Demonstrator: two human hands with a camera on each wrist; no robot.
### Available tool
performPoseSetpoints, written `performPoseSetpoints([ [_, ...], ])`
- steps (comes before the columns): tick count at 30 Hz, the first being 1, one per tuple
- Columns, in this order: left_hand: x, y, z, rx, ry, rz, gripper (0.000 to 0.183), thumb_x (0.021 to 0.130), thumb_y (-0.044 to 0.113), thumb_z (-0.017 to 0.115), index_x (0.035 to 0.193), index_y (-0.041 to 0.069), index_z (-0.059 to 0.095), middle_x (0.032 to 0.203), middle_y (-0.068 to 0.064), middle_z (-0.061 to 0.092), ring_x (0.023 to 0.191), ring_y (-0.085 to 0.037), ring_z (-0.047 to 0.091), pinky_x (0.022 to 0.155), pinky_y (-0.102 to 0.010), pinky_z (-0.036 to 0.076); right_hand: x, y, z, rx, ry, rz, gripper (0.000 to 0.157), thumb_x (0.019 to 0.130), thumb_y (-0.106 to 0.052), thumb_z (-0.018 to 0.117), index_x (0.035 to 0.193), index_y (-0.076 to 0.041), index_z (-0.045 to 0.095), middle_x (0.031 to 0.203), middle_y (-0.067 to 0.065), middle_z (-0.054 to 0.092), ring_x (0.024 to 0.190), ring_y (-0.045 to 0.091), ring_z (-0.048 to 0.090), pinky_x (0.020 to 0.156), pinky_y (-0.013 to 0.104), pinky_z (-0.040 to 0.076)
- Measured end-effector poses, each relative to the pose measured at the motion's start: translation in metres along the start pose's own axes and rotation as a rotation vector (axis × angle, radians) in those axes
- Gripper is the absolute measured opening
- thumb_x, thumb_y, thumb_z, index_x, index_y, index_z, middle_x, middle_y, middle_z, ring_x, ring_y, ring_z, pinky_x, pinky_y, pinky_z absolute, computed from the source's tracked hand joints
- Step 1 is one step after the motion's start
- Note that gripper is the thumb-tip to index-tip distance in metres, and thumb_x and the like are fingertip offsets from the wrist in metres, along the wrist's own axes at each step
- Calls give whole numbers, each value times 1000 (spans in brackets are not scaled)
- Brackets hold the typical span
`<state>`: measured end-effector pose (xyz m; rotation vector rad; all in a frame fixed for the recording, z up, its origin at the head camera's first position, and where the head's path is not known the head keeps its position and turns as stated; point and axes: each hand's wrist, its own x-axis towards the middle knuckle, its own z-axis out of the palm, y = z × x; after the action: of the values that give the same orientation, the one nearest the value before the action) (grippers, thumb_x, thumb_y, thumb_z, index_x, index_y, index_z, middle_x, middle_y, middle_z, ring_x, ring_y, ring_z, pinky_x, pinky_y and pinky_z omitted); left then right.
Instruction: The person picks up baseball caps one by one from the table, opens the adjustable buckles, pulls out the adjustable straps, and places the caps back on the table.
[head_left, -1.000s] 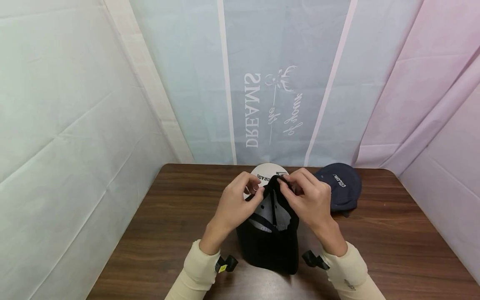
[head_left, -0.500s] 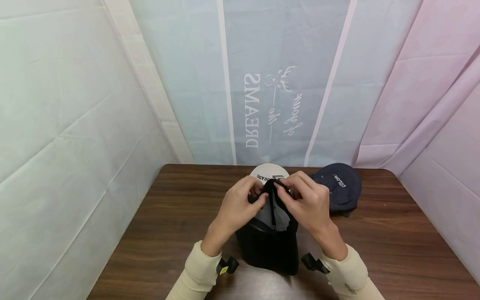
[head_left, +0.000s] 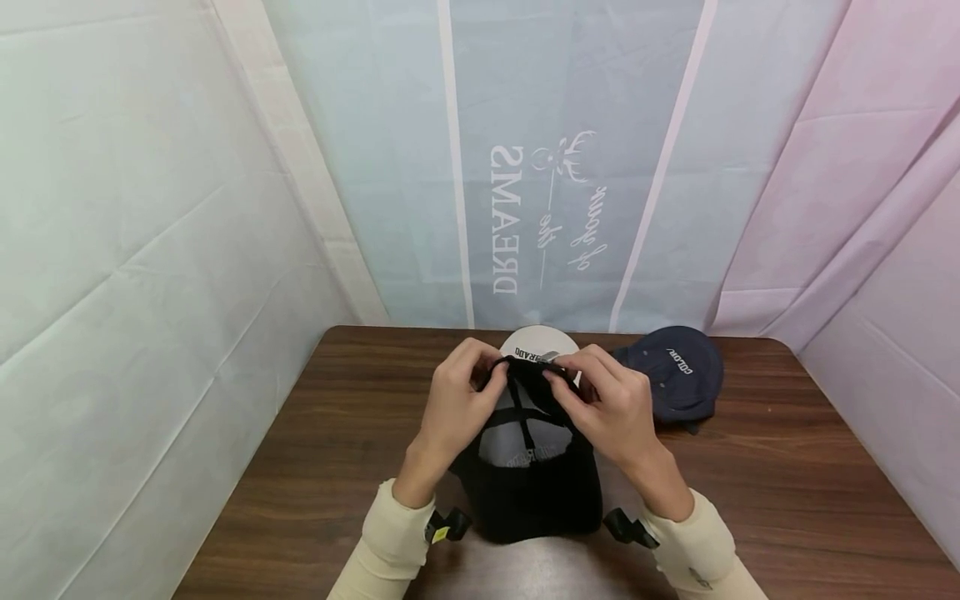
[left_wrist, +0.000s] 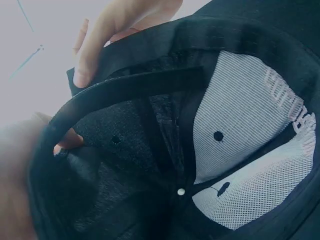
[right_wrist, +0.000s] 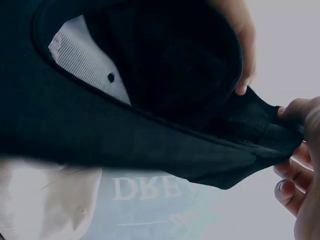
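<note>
A black baseball cap (head_left: 532, 500) is held up with its hollow inside toward me and its brim low, pointing at the near side. White lining panels and seam tape show inside the cap (left_wrist: 245, 100) in the left wrist view. My left hand (head_left: 459, 408) pinches the back edge at the left, thumb inside the rim. My right hand (head_left: 615, 408) pinches the same edge at the right, and in the right wrist view the right hand (right_wrist: 305, 150) grips a strip of the back band. The two hands stand a little apart along the edge.
A white cap (head_left: 536, 340) with dark lettering lies behind the black one, partly hidden. To its right sits a navy cap (head_left: 682, 375) with pale lettering. Both rest near the back edge of the brown wooden table (head_left: 360, 433), before a fabric backdrop (head_left: 390, 167).
My left hand has moved left, away from the right hand, spreading the cap's back edge. More of the cap's inside shows, and its brim has swung slightly left.
</note>
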<state>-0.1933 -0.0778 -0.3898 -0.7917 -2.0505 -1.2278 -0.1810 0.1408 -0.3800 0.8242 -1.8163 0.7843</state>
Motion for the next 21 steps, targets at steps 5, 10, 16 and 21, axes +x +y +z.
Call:
performPoseSetpoints([
  [5,0,-2,-6,-25,38,-28,12,97,-1,70,97,11,68,91,-3,65,73,-11,58,59,-23,50,-3,2,1,2,-41,16,25,105,-32,68,98,-9,77,87,1,69,50,6,47,48,17,37],
  [10,0,-5,-11,-29,73,-49,13,96,-3,71,97,10,69,92,-5,66,74,-13,60,59,-25,51,-9,4,1,4,-105,60,9,95,-19,77,101,-12,78,91,-1,69,54,8,50,51,19,38],
  [16,1,-10,-18,-27,109,-64,14,96,-3,71,97,10,70,92,-6,67,74,-15,63,57,-27,54,-15,6,2,-18,-207,104,22,85,-10,83,106,-14,77,97,-2,70,60,7,56,51,20,40],
  [21,1,-14,-26,-12,131,-69,9,103,12,67,99,5,71,92,-8,67,74,-17,63,59,-31,54,-22,6,4,-54,-270,111,30,83,-11,84,111,-17,75,95,-6,69,62,4,58,51,18,38],
])
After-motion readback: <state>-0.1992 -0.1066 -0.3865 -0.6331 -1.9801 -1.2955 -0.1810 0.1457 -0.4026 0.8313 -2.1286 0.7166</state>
